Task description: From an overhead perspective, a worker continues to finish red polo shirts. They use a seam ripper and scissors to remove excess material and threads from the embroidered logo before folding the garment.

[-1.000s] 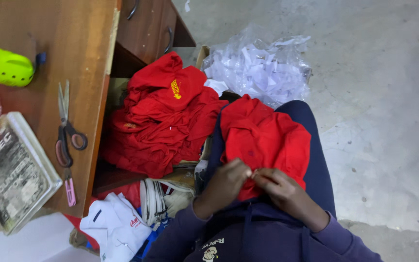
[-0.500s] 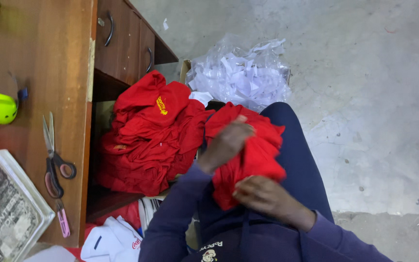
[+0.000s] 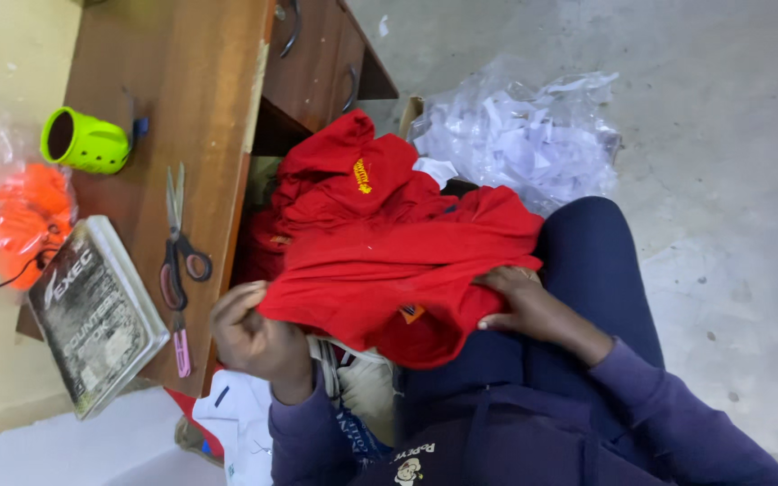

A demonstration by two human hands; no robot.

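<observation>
Grey concrete floor (image 3: 731,180), with a wooden desk (image 3: 182,108) at the left carrying scissors (image 3: 177,243), a green cup (image 3: 83,141) and a book (image 3: 92,310). Seen from the head camera, a red shirt (image 3: 389,270) now lies spread wide across the lap, where half a second ago it was bunched. The left hand (image 3: 254,337) has moved out and grips the shirt's left edge, fingers closed; the right hand (image 3: 524,301) pinches its right edge. A red pile (image 3: 335,180) lies behind, beside a clear bag (image 3: 524,135).

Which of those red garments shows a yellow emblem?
The red garment on top of the pile beside the desk; the one stretched between both hands shows none.
</observation>
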